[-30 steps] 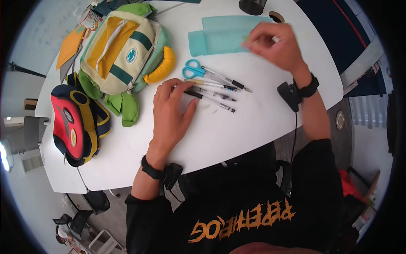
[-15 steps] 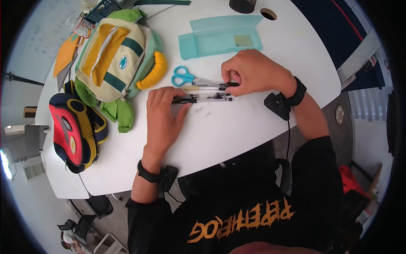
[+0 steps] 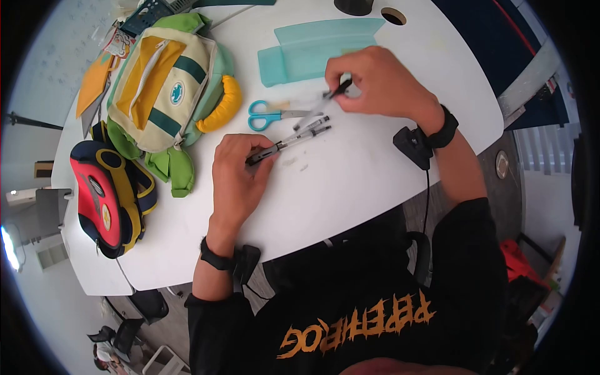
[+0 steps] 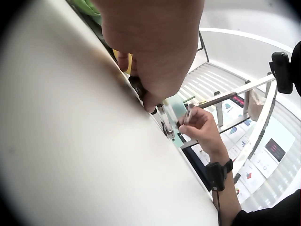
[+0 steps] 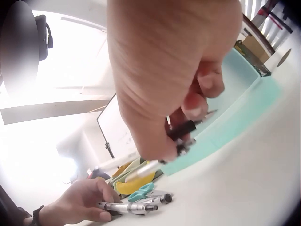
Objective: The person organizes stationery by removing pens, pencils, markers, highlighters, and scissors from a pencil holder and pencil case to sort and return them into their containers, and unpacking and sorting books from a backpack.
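My left hand [image 3: 240,175] rests low on the table, thumb and fingers pinching clear-barrelled pens [image 3: 289,142] by their dark ends. Two barrels fan out to the right from it. Raised above the table, my right hand [image 3: 382,81] pinches pens [image 3: 341,88]; a black grip with a metal tip and a clipped cap [image 5: 185,146] stick out between its fingers, and the barrels are blurred. Blue-handled scissors [image 3: 265,116] lie between the hands. Behind them sits a translucent teal pencil case [image 3: 272,67], lid open; my right hand overlaps its near right corner and most of a yellowish note.
A cream and green backpack [image 3: 181,100] with a yellow handle lies at the left, a red and navy bag [image 3: 103,194] nearer. A dark pen cup [image 3: 354,6] and a round table hole [image 3: 394,16] are at the back. Orange envelopes [image 3: 94,94] lie far left.
My right hand left the pencil case, came down to the pens, took hold of some and has lifted them up. My left hand's pens have tilted, far ends swung away from me.
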Demonstrator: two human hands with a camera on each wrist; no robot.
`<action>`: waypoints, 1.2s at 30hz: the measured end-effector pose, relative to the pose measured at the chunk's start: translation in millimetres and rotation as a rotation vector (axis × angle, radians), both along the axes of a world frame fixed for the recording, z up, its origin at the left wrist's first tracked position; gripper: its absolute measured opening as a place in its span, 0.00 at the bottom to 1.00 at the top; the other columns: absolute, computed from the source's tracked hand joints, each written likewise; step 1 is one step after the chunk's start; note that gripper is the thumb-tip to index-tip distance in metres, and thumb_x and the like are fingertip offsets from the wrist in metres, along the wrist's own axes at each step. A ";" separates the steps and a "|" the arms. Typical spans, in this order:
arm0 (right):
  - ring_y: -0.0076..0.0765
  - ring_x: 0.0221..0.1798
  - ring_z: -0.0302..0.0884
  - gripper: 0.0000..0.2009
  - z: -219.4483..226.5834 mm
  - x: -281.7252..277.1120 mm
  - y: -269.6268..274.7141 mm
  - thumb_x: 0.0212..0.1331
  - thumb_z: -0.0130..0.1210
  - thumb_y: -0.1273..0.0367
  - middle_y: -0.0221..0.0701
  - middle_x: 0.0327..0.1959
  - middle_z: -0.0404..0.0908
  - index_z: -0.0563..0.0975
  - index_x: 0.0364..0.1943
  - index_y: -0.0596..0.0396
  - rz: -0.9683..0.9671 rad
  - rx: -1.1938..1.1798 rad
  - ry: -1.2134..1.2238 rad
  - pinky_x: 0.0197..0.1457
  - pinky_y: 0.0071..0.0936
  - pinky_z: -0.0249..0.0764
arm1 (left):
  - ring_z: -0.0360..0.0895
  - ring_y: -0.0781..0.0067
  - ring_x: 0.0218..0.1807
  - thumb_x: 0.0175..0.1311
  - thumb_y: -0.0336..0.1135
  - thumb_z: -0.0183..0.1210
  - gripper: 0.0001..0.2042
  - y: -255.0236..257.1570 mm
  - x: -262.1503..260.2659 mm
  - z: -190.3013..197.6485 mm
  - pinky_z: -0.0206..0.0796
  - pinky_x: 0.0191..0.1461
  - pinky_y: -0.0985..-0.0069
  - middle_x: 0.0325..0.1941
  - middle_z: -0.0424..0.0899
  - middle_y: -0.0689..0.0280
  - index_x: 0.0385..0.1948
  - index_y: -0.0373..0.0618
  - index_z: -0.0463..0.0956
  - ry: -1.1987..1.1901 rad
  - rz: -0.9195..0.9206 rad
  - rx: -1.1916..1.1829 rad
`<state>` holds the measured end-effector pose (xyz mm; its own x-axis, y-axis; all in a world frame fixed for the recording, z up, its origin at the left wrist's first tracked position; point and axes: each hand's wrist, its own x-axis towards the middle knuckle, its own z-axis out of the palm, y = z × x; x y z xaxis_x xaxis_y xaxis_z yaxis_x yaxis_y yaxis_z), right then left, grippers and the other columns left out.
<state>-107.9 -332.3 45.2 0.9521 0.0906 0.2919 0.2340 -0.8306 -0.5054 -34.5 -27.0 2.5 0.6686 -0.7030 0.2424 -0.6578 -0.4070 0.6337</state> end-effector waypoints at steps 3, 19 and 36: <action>0.38 0.29 0.83 0.09 9.0 0.1 -8.9 0.48 0.69 0.72 0.27 0.28 0.85 0.81 0.33 0.48 -0.095 -0.043 -0.079 0.34 0.30 0.75 | 0.85 0.61 0.44 0.58 0.23 0.74 0.12 -3.1 1.9 5.1 0.79 0.50 0.70 0.43 0.85 0.58 0.41 0.38 0.83 -0.001 -0.009 -0.013; 0.36 0.30 0.83 0.08 -30.1 13.3 -36.8 0.61 0.71 0.64 0.25 0.34 0.90 0.90 0.43 0.44 -0.278 -0.213 -0.198 0.38 0.31 0.77 | 0.85 0.69 0.41 0.60 0.27 0.76 0.11 -2.2 -3.6 1.9 0.76 0.49 0.73 0.40 0.88 0.62 0.41 0.38 0.84 0.097 0.030 -0.070; 0.16 0.26 0.72 0.09 -12.2 7.2 1.8 0.62 0.73 0.66 0.24 0.31 0.90 0.91 0.43 0.54 0.213 0.380 0.348 0.32 0.20 0.68 | 0.83 0.77 0.43 0.63 0.27 0.74 0.11 -3.9 -5.2 8.3 0.74 0.53 0.77 0.40 0.90 0.64 0.44 0.36 0.85 0.176 0.062 -0.158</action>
